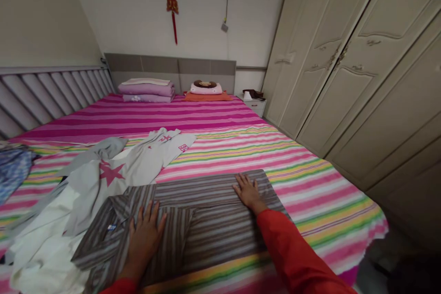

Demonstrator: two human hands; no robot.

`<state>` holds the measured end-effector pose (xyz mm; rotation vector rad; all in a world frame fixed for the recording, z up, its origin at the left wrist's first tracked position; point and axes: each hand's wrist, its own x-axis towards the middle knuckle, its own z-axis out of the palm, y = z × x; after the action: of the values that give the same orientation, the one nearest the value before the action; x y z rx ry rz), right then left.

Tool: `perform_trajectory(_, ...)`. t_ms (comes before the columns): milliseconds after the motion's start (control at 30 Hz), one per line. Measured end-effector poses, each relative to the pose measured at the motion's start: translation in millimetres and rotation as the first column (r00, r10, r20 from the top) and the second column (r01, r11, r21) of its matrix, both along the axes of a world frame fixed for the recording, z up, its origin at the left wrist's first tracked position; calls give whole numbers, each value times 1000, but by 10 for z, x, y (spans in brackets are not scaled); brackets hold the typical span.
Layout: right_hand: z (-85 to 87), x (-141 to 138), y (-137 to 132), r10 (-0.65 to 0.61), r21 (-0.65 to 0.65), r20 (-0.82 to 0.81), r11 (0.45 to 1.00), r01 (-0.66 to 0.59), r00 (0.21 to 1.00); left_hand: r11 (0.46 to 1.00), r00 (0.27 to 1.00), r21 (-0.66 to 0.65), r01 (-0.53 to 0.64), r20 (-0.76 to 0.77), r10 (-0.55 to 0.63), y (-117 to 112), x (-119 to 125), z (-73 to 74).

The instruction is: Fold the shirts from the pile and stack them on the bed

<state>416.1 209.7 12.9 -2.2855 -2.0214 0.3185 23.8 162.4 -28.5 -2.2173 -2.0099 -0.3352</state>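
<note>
A dark grey striped shirt (213, 229) lies spread on the bed, its collar toward the left and its hem toward the right. My left hand (146, 234) rests on the shirt near the collar and a sleeve, fingers spread. Farther right, my right hand (248, 191) lies flat on the cloth close to the hem, fingers also apart. Neither hand grips the fabric. Left of the shirt is a heap of light grey and white clothes (134, 165), some with a red star print, and the shirt's collar side touches it.
A striped bedspread (310, 193) covers the bed. Folded purple bedding (148, 89) and a pink pillow (206, 88) sit by the headboard (144, 64). Blue checked cloth (14, 170) lies at far left. A tall wardrobe (310, 92) stands along the right, beside a nightstand (257, 105).
</note>
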Motion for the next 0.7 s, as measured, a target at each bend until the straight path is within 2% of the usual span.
perform_trajectory(133,-67,518,-77,-137,35,92,990,134,986,1000,996,-17,-10,-90,8,-16,-9,-24)
perform_trajectory(267,-168,891,-209,-236,65,62,970,232,970,998,997,10,-69,-36,70,-17,77,35)
perform_trajectory(367,-197,1013,-301,-321,73,-2,944,320,947,994,994,11,-110,30,109,-37,137,118)
perform_trajectory(433,-189,938,-363,-376,131,-24,917,376,926,992,991,3,-124,59,123,-51,173,170)
perform_trajectory(500,-173,715,-440,-370,215,-17,906,365,929,992,989,-5,-129,70,129,-61,203,208)
perform_trajectory(600,-172,224,-585,-209,263,49,946,190,977,992,990,-6,-124,71,124,-81,211,229)
perform_trajectory(700,-211,-168,-715,-74,205,101,977,52,992,999,995,6,-53,88,52,-159,111,198)
